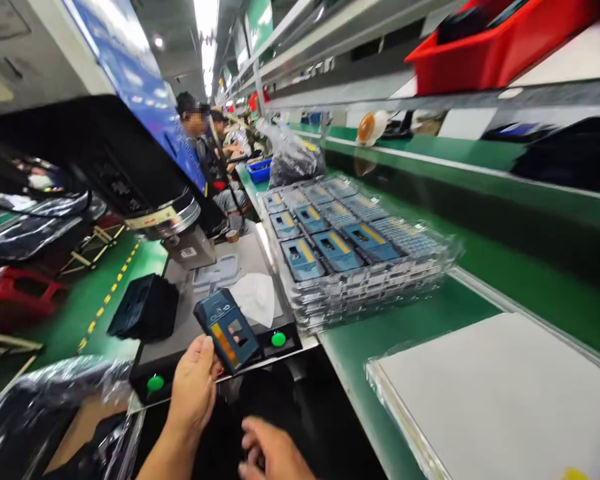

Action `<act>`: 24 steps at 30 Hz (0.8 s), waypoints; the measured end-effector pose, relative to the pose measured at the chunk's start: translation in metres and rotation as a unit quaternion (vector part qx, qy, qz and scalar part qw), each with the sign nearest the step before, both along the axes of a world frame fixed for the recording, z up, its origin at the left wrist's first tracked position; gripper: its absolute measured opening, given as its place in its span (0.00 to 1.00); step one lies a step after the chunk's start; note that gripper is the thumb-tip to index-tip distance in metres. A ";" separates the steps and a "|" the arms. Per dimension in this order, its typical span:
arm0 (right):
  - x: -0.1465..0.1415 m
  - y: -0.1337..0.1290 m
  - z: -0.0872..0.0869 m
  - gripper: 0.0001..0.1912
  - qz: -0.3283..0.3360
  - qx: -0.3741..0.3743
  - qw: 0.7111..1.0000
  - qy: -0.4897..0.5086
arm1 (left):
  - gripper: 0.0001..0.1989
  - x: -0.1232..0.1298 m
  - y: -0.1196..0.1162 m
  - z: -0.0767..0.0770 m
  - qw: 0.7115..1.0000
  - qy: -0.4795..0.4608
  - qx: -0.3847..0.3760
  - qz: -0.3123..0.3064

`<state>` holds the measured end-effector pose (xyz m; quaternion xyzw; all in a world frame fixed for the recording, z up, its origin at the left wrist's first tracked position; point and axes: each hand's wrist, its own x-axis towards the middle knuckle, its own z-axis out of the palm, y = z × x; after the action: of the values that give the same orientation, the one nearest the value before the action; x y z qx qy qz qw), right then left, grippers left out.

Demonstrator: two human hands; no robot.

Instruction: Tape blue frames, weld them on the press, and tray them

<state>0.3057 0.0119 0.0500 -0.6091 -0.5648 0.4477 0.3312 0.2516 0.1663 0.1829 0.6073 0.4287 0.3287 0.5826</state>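
My left hand (196,381) pinches a dark blue plastic housing (229,328) by its lower left edge. An orange-yellow stripe and a rectangular cutout show on its face. It is held tilted above the front of the machine base, between two green buttons (279,339). Lower down, at the bottom edge of the view, my right hand (273,448) is apart from the housing, its fingers partly curled and nothing seen in them. Behind the housing, a white cloth or paper (254,298) lies on the grey machine bed. A stack of black parts (147,308) sits at the bed's left.
Stacked clear trays (365,293) at the right hold several similar housings. A white board (505,393) lies on the green bench nearer me. The machine head (145,173) overhangs the bed. A red bin (480,60) stands on the shelf; people sit farther along the line.
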 end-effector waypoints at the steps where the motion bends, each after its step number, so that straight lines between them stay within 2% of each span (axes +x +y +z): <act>1: 0.000 0.002 0.004 0.29 -0.029 -0.007 0.999 0.042 | 0.20 -0.002 -0.010 -0.007 0.998 -0.047 -0.049 0.007; 2: 0.001 0.003 0.009 0.32 -0.109 -0.008 0.983 0.150 | 0.19 -0.005 -0.019 -0.015 0.993 -0.081 -0.087 0.016; 3: 0.004 0.005 0.015 0.34 -0.158 0.003 0.951 0.264 | 0.18 -0.008 -0.027 -0.022 0.987 -0.108 -0.116 0.026; 5: 0.012 0.007 0.030 0.33 -0.203 0.037 0.876 0.435 | 0.18 -0.014 -0.042 -0.036 0.976 -0.147 -0.154 0.047; 6: 0.016 0.008 0.037 0.31 -0.208 0.038 0.850 0.482 | 0.17 -0.017 -0.048 -0.041 0.971 -0.163 -0.167 0.055; 8: 0.021 0.010 0.047 0.27 -0.222 0.021 0.827 0.517 | 0.16 -0.024 -0.059 -0.049 0.962 -0.185 -0.189 0.062; 13: 0.021 0.012 0.054 0.21 -0.273 -0.024 0.840 0.469 | 0.15 -0.042 -0.067 -0.057 0.955 -0.186 -0.226 0.041; 16: 0.019 0.013 0.054 0.21 -0.276 -0.012 0.850 0.449 | 0.20 -0.051 -0.062 -0.055 0.954 -0.174 -0.242 0.038; 18: 0.019 0.014 0.054 0.21 -0.285 -0.012 0.854 0.435 | 0.23 -0.057 -0.057 -0.055 0.953 -0.167 -0.248 0.055; 21: 0.019 0.014 0.056 0.21 -0.299 -0.021 0.856 0.421 | 0.22 -0.061 -0.053 -0.054 0.954 -0.152 -0.243 0.087; 24: 0.020 0.014 0.056 0.22 -0.311 -0.025 0.857 0.409 | 0.22 -0.061 -0.051 -0.054 0.960 -0.101 -0.240 0.106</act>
<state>0.3255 0.0264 0.1059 -0.5231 -0.1479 0.5442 0.6390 0.1902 0.1148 0.1292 0.3644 0.4956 0.3360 0.7132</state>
